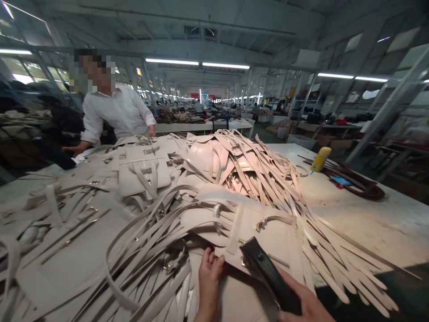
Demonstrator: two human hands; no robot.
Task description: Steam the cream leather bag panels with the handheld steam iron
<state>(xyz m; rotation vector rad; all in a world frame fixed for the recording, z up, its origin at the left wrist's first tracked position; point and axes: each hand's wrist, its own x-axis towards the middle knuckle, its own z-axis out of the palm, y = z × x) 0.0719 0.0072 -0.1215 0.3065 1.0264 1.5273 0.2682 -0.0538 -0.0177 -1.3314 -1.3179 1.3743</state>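
My left hand [210, 279] is closed on the near edge of a beige leather bag [254, 223], fingers curled and thumb on the edge. In my right hand [306, 302] is a long black handheld tool [268, 273] with a broad, squared end; its exact kind I cannot make out. The tool's end is over the bag's lower front, close to a small gold metal fitting [241, 241]. A gold-coloured clasp on a short strap [275, 219] lies on the bag's upper part. Loose beige straps [150, 223] loop left of my left hand.
More beige bags [144, 176] and straps are heaped across the table [378, 214]. At the right stand a yellow bottle [321, 159] and a coil of dark brown straps [362, 183]. Across the heap, a person in a white shirt [115, 112] stands with both hands low.
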